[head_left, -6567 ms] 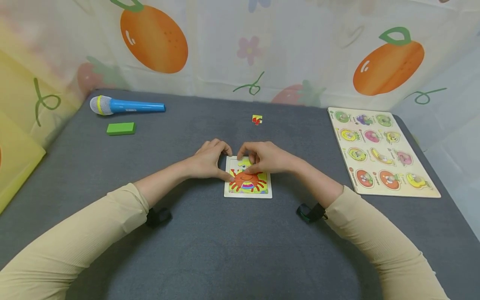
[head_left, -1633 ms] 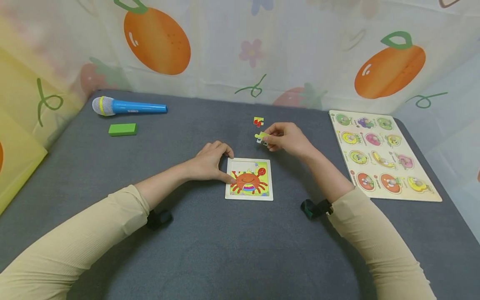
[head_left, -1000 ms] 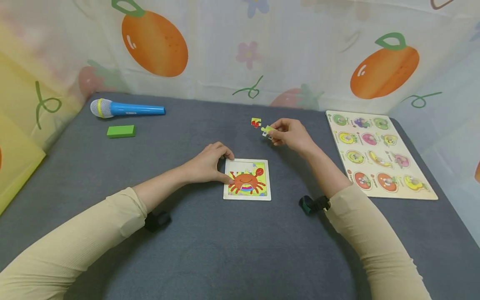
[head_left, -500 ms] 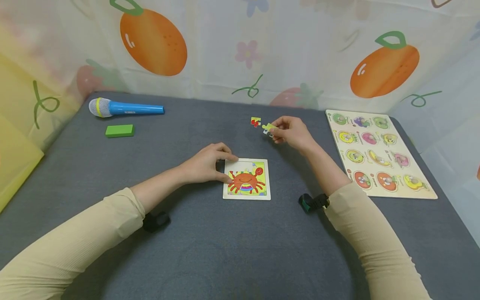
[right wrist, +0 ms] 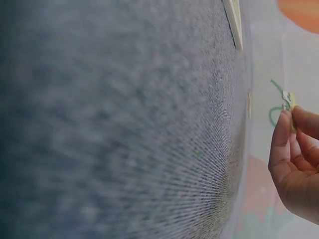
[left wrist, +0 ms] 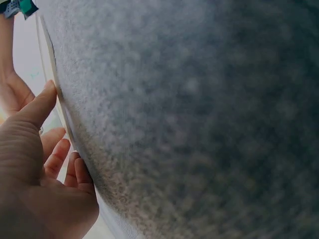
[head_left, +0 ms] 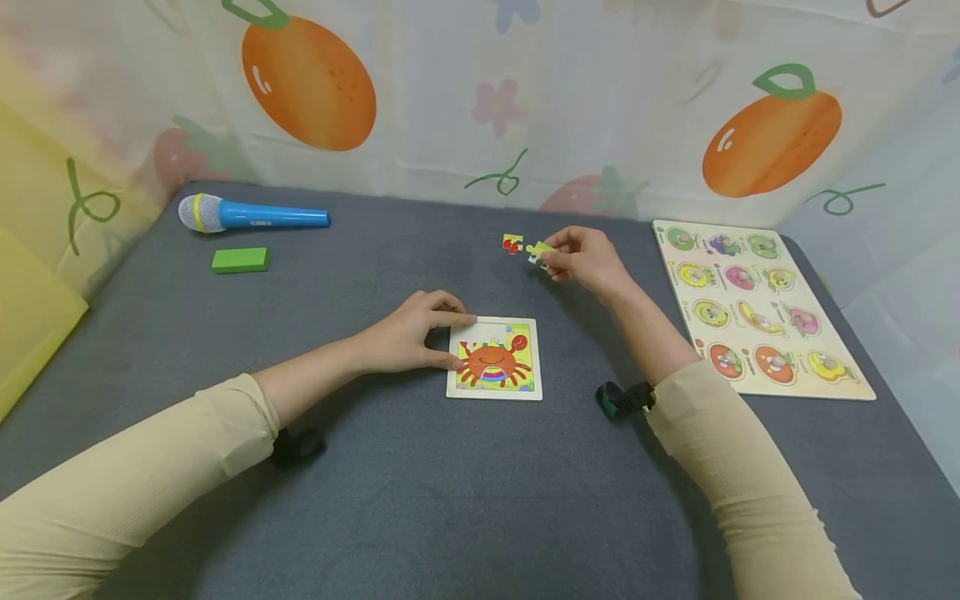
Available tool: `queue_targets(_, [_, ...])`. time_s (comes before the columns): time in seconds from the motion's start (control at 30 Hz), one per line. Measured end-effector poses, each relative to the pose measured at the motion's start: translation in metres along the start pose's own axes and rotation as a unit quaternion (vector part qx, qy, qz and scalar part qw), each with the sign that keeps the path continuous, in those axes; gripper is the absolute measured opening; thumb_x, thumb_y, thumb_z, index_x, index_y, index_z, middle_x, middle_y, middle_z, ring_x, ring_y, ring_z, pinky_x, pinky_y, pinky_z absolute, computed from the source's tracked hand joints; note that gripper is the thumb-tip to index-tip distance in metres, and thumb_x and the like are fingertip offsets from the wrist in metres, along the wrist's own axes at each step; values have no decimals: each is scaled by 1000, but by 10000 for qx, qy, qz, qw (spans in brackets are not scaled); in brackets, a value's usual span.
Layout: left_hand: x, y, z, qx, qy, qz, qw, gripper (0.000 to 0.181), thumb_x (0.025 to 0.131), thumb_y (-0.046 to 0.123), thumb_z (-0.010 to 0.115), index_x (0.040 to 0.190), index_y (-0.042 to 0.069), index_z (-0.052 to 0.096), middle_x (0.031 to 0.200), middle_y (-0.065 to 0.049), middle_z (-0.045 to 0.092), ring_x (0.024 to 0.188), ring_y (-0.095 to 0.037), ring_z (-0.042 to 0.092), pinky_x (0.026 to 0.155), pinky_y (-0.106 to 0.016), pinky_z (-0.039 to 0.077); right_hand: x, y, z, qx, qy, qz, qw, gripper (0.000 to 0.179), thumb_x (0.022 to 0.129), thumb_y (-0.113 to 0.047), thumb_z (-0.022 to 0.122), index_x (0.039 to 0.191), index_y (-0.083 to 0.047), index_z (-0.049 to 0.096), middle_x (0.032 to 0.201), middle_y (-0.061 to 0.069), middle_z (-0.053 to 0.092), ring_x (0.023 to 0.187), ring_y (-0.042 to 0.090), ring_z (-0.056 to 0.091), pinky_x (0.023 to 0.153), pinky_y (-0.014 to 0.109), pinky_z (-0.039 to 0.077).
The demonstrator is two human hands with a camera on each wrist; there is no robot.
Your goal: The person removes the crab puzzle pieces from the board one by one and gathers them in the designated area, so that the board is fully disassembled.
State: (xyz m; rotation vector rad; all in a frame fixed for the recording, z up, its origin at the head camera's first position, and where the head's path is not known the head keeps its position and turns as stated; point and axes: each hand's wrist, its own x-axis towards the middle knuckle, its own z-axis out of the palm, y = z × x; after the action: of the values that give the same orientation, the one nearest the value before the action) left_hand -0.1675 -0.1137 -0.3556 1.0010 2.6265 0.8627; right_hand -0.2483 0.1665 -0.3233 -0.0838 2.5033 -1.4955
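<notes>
A small square crab jigsaw puzzle (head_left: 495, 364) in a pale wooden frame lies mid-table, with bare backing showing at its upper left. My left hand (head_left: 408, 333) rests at its left side, thumb on the left edge and straightened index finger at the upper left corner. My right hand (head_left: 588, 260) pinches a yellow-green jigsaw piece (head_left: 537, 252) with part of a crab's eyes on it, between thumb and fingers; the right wrist view also shows this piece (right wrist: 289, 102) edge-on. Just left of it, a red and yellow jigsaw piece (head_left: 512, 243) lies on the table.
A blue toy microphone (head_left: 255, 214) and a green block (head_left: 240, 260) lie at the back left. On the right is a fruit peg board (head_left: 765, 308). A printed curtain (head_left: 435, 100) hangs along the table's far edge.
My right hand has taken the eye piece out of the puzzle and carried it back and right, beside the red piece. My left index finger has straightened and the hand has shifted slightly left.
</notes>
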Motion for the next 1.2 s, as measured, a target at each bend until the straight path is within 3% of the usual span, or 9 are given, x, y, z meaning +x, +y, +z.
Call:
queue_targets(0.3, [-1, -1, -1, -51, 52, 82, 9999, 64, 79, 29, 83, 136, 10, 61, 134, -10, 57, 118, -27, 46, 97, -42, 38, 16, 3, -7, 497, 629, 224, 9965, 27, 92, -10, 66, 114, 5, 61, 74, -8, 60, 66, 5, 59, 66, 20, 54])
queue_targets(0.6, [-2, -1, -1, -90, 43, 41, 9999, 63, 80, 28, 82, 136, 11, 61, 135, -9, 57, 118, -27, 45, 97, -42, 38, 32, 3, -9, 751, 631, 684, 9928, 26, 92, -13, 68, 115, -2, 62, 75, -6, 63, 64, 7, 63, 63, 20, 56])
queue_targets(0.97, [-1, -3, 0, -214, -72, -64, 9997, 65, 81, 29, 81, 139, 12, 58, 135, -9, 56, 117, -26, 44, 96, -39, 37, 49, 3, -3, 280, 522, 911, 9941, 35, 94, -6, 64, 128, 1, 62, 100, 6, 60, 59, 2, 62, 63, 18, 55])
queue_targets(1.2, [-1, -3, 0, -265, -70, -104, 9996, 65, 81, 28, 82, 139, 11, 58, 134, -9, 55, 115, -25, 43, 94, -37, 36, 55, 1, 1, 22, 629, 1115, 9918, 35, 94, -7, 64, 129, -2, 63, 116, 14, 61, 63, 2, 61, 64, 18, 56])
